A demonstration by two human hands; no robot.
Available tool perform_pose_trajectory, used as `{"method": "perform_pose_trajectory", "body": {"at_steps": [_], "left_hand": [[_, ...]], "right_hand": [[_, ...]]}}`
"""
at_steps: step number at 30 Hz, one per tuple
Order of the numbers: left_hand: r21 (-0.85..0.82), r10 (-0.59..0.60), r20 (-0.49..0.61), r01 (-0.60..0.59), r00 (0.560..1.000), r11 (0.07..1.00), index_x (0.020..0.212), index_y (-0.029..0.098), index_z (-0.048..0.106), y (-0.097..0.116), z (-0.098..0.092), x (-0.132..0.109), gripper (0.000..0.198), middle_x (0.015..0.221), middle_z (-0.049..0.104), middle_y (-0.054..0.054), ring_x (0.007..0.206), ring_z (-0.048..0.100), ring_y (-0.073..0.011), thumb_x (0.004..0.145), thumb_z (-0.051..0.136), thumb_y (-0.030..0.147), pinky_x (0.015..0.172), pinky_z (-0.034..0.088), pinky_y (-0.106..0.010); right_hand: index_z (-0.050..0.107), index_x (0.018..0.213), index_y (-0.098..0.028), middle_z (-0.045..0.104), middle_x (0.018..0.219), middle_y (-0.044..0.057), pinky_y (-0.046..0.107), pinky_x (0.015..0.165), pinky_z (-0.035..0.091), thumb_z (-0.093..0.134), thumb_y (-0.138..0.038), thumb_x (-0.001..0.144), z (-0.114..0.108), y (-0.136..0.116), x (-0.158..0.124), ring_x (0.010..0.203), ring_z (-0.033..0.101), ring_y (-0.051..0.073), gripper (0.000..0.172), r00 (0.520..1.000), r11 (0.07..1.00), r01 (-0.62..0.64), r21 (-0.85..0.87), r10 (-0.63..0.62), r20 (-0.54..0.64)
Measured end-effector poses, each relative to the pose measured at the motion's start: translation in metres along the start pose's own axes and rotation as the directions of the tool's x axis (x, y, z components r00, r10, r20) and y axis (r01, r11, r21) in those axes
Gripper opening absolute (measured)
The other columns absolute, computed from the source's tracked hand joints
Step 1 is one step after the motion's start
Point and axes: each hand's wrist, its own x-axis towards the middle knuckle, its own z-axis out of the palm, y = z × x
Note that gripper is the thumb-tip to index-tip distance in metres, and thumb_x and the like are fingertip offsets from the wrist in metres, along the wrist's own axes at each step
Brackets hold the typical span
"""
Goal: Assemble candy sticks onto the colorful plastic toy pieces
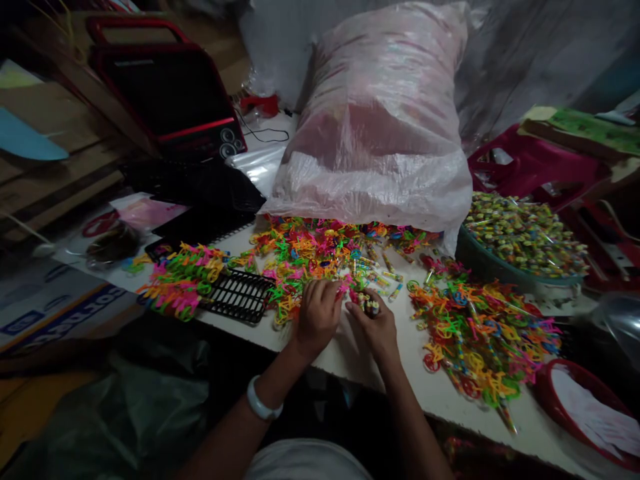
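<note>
My left hand [319, 313], a pale bangle on its wrist, is closed with a small pink plastic piece [345, 285] at its fingertips. Close beside it, my right hand [376, 328] is curled around several small candy-like tubes [369, 305] with pale yellow and dark ends. Both hands are just above the near part of the white table [345, 347]. Behind them spreads a pile of bright plastic figures [320, 250], with loose patterned tubes [383, 277] at its right side. Fingers cover much of what each hand holds.
A big filled plastic sack [380, 113] stands behind the pile. Left are a black slotted tray [240, 295], more figures [185, 280] and a red-framed speaker [165, 87]. Right are figures joined to tubes [480, 333], a full tub [520, 283] and a red basin [545, 383].
</note>
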Motion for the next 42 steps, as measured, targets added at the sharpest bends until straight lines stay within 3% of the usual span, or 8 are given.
{"method": "perform_pose_trajectory", "body": {"at_steps": [6,10,16,23,27,30,33,42], "left_hand": [[-0.03,-0.057,-0.019,0.057,0.998,0.998,0.101,0.017,0.058,0.008,0.004,-0.012,0.016,0.091,0.06,-0.009,0.091,0.054,-0.0222,0.088,0.05,0.02,0.085,0.045,-0.038],[-0.142,-0.2,-0.096,0.185,0.975,0.972,0.099,0.018,0.057,0.0,0.0,-0.01,0.013,0.09,0.06,-0.006,0.09,0.057,-0.0188,0.088,0.052,0.022,0.083,0.048,-0.034],[-0.064,-0.11,-0.122,0.103,0.986,0.993,0.112,0.017,0.055,-0.003,-0.005,-0.02,0.025,0.1,0.058,-0.01,0.098,0.056,-0.0205,0.087,0.053,0.017,0.088,0.048,-0.035],[-0.269,-0.049,0.039,0.058,0.998,0.961,0.128,0.019,0.045,0.01,0.002,-0.052,0.043,0.117,0.051,-0.012,0.11,0.05,-0.0222,0.086,0.056,0.022,0.093,0.046,-0.037],[-0.585,-0.395,0.205,0.435,0.896,0.684,0.125,0.019,0.047,0.012,-0.01,-0.043,0.047,0.117,0.053,-0.011,0.099,0.055,-0.0184,0.083,0.06,0.034,0.082,0.048,-0.03],[-0.657,-0.37,0.553,0.664,0.747,0.357,0.1,0.016,0.062,0.011,-0.015,-0.031,0.03,0.093,0.062,-0.005,0.083,0.057,-0.0154,0.081,0.06,0.039,0.073,0.046,-0.026],[-0.662,-0.387,0.641,0.732,0.664,0.159,0.08,0.015,0.062,0.01,-0.013,-0.029,0.026,0.071,0.058,0.001,0.066,0.052,-0.011,0.079,0.061,0.041,0.064,0.042,-0.022],[-0.651,-0.454,0.668,0.758,0.59,0.028,0.084,0.016,0.062,0.014,-0.015,-0.035,0.03,0.074,0.06,0.002,0.065,0.053,-0.0099,0.071,0.069,0.042,0.061,0.042,-0.021]], "right_hand": [[0.062,0.096,-0.018,0.064,0.087,0.005,0.03,0.076,0.049,0.052,-0.015,0.079,0.005,0.026,-0.011,0.084,0.06,0.018,0.02,0.9,0.824,0.421,-0.379,-0.431,0.063],[0.062,0.095,-0.019,0.065,0.086,0.005,0.03,0.075,0.05,0.05,-0.015,0.08,-0.001,0.028,-0.012,0.082,0.06,0.017,0.02,0.873,0.789,0.467,-0.399,-0.484,0.065],[0.064,0.099,-0.019,0.065,0.08,0.002,0.026,0.058,0.048,0.066,-0.044,0.075,-0.009,-0.004,-0.006,0.065,0.058,0.015,0.035,1.0,1.0,-0.003,-0.025,0.002,-0.026],[0.06,0.095,-0.018,0.055,0.06,-0.005,0.02,0.045,0.038,0.072,-0.044,0.07,-0.005,-0.009,-0.013,0.048,0.046,0.008,0.038,0.958,0.894,-0.271,0.356,0.286,0.012],[0.06,0.093,-0.017,0.053,0.058,-0.005,0.019,0.045,0.036,0.071,-0.041,0.072,-0.013,-0.003,-0.015,0.048,0.046,0.008,0.033,0.962,0.891,-0.268,0.367,0.269,0.047],[0.059,0.098,-0.017,0.054,0.058,-0.005,0.02,0.046,0.037,0.071,-0.041,0.072,-0.016,-0.003,-0.016,0.048,0.046,0.009,0.037,0.957,0.911,-0.281,0.302,0.243,0.157],[0.054,0.109,-0.02,0.06,0.069,-0.003,0.023,0.053,0.044,0.07,-0.042,0.072,-0.02,-0.004,-0.02,0.055,0.052,0.011,0.045,0.942,0.943,-0.265,0.202,0.208,0.262],[0.061,0.101,-0.023,0.066,0.096,0.003,0.029,0.077,0.049,0.06,-0.042,0.082,-0.024,0.013,-0.037,0.088,0.062,0.019,0.027,0.946,0.997,-0.018,-0.079,0.042,0.32]]}}
